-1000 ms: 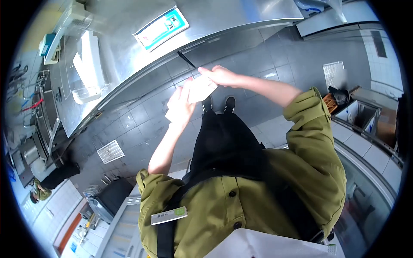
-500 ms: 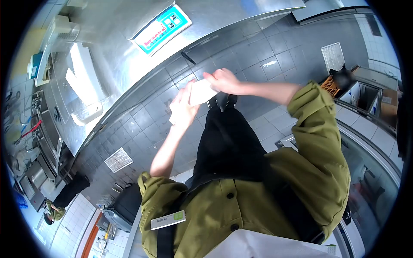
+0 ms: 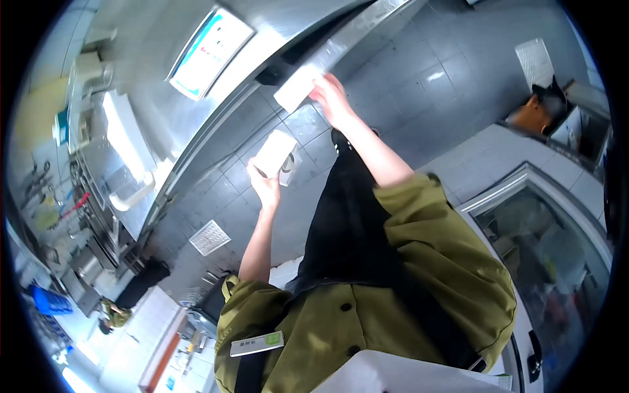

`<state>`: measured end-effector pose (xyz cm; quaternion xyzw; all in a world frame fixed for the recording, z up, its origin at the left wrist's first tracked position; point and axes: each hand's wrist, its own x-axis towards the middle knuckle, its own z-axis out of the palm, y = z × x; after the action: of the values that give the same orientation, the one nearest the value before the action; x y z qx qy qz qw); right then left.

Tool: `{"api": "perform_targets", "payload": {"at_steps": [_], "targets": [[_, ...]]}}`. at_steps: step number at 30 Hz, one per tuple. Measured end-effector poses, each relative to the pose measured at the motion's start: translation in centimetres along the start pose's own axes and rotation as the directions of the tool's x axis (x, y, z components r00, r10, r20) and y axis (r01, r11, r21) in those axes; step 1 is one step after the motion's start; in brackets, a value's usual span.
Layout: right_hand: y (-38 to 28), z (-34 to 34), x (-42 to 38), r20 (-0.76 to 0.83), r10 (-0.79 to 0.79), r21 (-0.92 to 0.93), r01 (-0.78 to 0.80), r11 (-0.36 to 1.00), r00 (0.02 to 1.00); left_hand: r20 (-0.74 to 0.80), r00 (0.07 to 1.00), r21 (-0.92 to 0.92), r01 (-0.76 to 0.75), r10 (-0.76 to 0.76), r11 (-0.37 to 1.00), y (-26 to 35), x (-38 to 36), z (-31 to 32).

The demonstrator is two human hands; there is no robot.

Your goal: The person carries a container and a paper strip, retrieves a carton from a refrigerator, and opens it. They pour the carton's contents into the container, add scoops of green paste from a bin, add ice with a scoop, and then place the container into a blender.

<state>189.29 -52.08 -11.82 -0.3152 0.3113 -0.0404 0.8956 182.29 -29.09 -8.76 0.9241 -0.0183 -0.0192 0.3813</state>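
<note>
My left hand is closed around the lower end of a white rectangular packet, thumb and fingers on either side. Beside the packet hangs a pale flap with a dark mark. To the upper right, my right hand has its fingers curled on the near end of a steel drawer front, which looks washed out white by glare there. A dark gap shows between this drawer front and the counter. On the counter lies a scale with a lit blue-and-white panel.
A white tray-like holder stands at the counter's left. Grey floor tiles hold a metal drain cover. A glass-topped cabinet is at my right, with an orange crate beyond. Another person is far left.
Both hands were together on the white packet. My right hand has left it and moved to the drawer, which now stands pulled out. The packet stays in my left hand.
</note>
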Motion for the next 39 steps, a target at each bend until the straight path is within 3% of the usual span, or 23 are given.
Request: {"api": "perform_targets", "payload": {"at_steps": [1, 2, 4, 6, 8, 10, 12, 15, 18, 20, 21, 23, 25, 27, 28, 29, 30, 31, 32, 34, 36, 37, 39], "targets": [[-2.2, -1.5, -4.3, -0.057, -0.020, -0.061, 0.017, 0.998, 0.998, 0.059, 0.998, -0.032, 0.012, -0.010, 0.999, 0.3, 0.0, 0.2], [-1.9, -6.1, -6.3, -0.104, -0.030, -0.272, 0.000, 0.962, 0.994, 0.134, 0.991, -0.023, -0.011, 0.014, 1.000, 0.4, 0.0, 0.6], [-7.2, -10.4, -12.8, -0.314, -0.269, -0.767, -0.076, 0.638, 0.910, 0.278, 0.959, -0.015, -0.060, 0.062, 0.998, 0.2, 0.3, 1.9], [-10.2, -9.9, -15.3, -0.023, -0.638, -0.930, 0.218, 0.295, 0.770, 0.393, 0.915, -0.025, -0.091, 0.093, 0.996, 0.4, 0.8, 4.3], [-12.1, -9.7, -15.7, 0.329, -0.804, -0.922, 0.353, -0.160, 0.495, 0.483, 0.853, -0.047, -0.201, 0.199, 0.978, 1.3, 2.0, 7.7], [-8.7, -9.4, -10.9, 0.491, -0.536, -0.825, 0.565, -0.030, 0.687, 0.548, 0.797, -0.065, -0.262, 0.254, 0.963, 3.9, 3.5, 11.0], [-4.5, -13.5, -5.3, 0.671, -0.327, -0.727, 0.677, -0.113, 0.665, 0.578, 0.761, -0.103, -0.291, 0.295, 0.951, 4.9, 4.9, 14.3], [-4.5, -17.1, -0.8, 0.706, -0.226, -0.708, 0.656, -0.262, 0.671, 0.583, 0.705, -0.128, -0.411, 0.404, 0.903, 3.7, 7.2, 19.9], [-3.8, -20.3, 4.0, 0.732, -0.352, -0.669, 0.518, -0.533, 0.583, 0.536, 0.732, -0.112, -0.432, 0.420, 0.895, 4.2, 8.6, 25.0], [-3.7, -21.7, 7.2, 0.718, -0.387, -0.643, 0.338, -0.687, 0.579, 0.474, 0.765, -0.140, -0.422, 0.435, 0.896, 4.1, 9.2, 28.4], [-2.7, -22.9, 9.7, 0.693, -0.476, -0.712, 0.412, -0.569, 0.541, 0.435, 0.774, -0.163, -0.435, 0.460, 0.886, 3.5, 9.5, 30.1], [-4.1, -22.6, 11.3, 0.513, -0.332, -0.792, 0.286, -0.539, 0.792, 0.371, 0.788, -0.179, -0.458, 0.491, 0.870, 2.8, 10.0, 33.1], [-5.0, -23.2, 13.2, 0.299, -0.227, -0.878, 0.174, -0.446, 0.927, 0.344, 0.781, -0.230, -0.468, 0.521, 0.854, 1.5, 11.1, 35.6], [-6.0, -24.6, 12.2, 0.283, -0.481, -0.943, 0.151, -0.295, 0.830, 0.229, 0.813, -0.020, -0.546, 0.536, 0.837, -1.6, 13.8, 38.3], [-9.2, -23.3, 8.9, 0.230, -0.508, -0.948, 0.073, -0.309, 0.830, 0.164, 0.823, 0.093, -0.562, 0.544, 0.822, -2.8, 15.4, 39.4], [-12.7, -22.9, 4.6, 0.238, -0.600, -0.969, 0.148, -0.197, 0.764, 0.082, 0.936, 0.273, -0.351, 0.342, 0.896, -3.6, 16.9, 40.5], [-15.3, -23.3, 1.4, 0.511, -0.727, -0.836, 0.068, -0.545, 0.458, 0.076, 0.957, 0.231, -0.289, 0.279, 0.929, -4.6, 18.8, 41.3], [-17.0, -24.2, -1.4, 0.526, -0.785, -0.818, -0.059, -0.573, 0.327, 0.088, 0.980, 0.250, -0.195, 0.178, 0.948, -4.6, 20.4, 41.8], [-18.0, -25.6, -4.1, 0.475, -0.834, -0.821, -0.199, -0.534, 0.279, 0.102, 0.992, 0.266, -0.103, 0.078, 0.959, -4.6, 21.8, 42.3], [-18.6, -28.8, -8.4, 0.348, -0.911, -0.807, -0.424, -0.411, 0.220, -0.011, 0.984, 0.214, -0.172, 0.178, 0.962, -7.0, 24.8, 43.8], [-18.1, -30.5, -11.3, 0.269, -0.944, -0.771, -0.545, -0.331, 0.193, -0.088, 0.973, 0.147, -0.199, 0.213, 0.969, -10.3, 27.9, 45.1], [-17.9, -31.1, -12.5, 0.248, -0.951, -0.748, -0.587, -0.310, 0.186, -0.116, 0.987, 0.226, -0.080, 0.109, 0.971, -10.1, 28.7, 45.1], [-17.8, -32.2, -14.7, 0.195, -0.966, -0.707, -0.659, -0.257, 0.168, -0.136, 0.988, 0.229, -0.038, 0.071, 0.973, -11.2, 30.7, 45.4]]}}
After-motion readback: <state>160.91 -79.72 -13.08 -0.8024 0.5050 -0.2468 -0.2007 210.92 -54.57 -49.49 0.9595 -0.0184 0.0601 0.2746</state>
